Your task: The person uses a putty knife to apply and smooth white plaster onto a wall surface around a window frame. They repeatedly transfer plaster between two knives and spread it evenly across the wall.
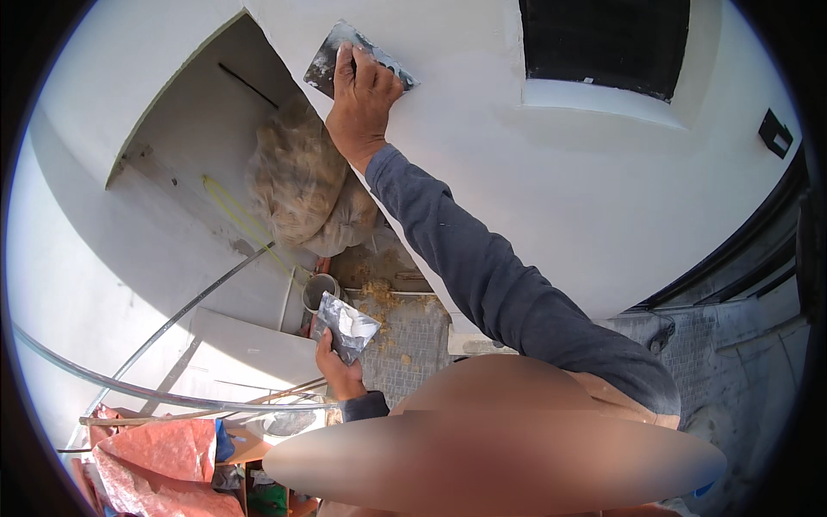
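Dark sleeve (504,271); right fingers (365,72) grasp a scraper (322,69) near the edge of the wall (491,155); below, left fingers (326,341) clutch a smeared plate (346,331).

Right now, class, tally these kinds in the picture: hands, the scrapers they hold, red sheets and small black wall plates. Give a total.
Hands: 2 (left hand, right hand)
Scrapers: 2 (lower scraper, upper scraper)
Red sheets: 1 (red sheet)
Black wall plates: 1 (black wall plate)
Total: 6
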The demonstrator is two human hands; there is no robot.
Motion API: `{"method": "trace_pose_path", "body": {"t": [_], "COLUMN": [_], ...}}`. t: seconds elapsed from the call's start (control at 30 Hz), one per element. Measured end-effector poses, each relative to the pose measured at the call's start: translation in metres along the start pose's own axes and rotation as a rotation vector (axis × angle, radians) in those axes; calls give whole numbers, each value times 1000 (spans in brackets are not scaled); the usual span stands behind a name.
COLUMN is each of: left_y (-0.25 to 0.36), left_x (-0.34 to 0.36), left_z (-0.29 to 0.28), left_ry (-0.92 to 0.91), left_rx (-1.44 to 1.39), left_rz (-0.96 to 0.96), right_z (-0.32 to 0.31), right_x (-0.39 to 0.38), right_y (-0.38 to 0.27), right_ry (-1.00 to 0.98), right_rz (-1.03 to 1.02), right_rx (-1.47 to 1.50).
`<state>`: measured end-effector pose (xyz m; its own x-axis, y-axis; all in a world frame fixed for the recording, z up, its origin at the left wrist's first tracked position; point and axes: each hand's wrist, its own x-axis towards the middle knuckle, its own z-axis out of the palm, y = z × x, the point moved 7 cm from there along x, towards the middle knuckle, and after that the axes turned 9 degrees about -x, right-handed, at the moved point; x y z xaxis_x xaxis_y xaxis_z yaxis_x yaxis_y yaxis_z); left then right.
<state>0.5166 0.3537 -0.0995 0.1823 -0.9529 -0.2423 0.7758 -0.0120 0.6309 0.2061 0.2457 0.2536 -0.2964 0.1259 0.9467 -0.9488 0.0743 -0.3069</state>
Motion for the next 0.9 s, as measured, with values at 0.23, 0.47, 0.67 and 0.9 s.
{"method": "trace_pose_path", "body": {"t": [0.23, 0.47, 0.67, 0.9], "left_y": [-1, 1, 5, -7], "left_x": [-4, -2, 14, 7], "left_z": [-17, -21, 3, 54], "left_ry": [19, 53, 4, -264], "left_rx": [19, 0, -5, -69], "left_rz": [9, -12, -36, -131], "right_z": [-55, -71, -42, -39], "right_x": [22, 65, 46, -3], "right_y": [41, 122, 76, -23], "right_ry": [-72, 106, 123, -276], "right_rz": [91, 253, 188, 4], "right_rx": [105, -164, -170, 153]}}
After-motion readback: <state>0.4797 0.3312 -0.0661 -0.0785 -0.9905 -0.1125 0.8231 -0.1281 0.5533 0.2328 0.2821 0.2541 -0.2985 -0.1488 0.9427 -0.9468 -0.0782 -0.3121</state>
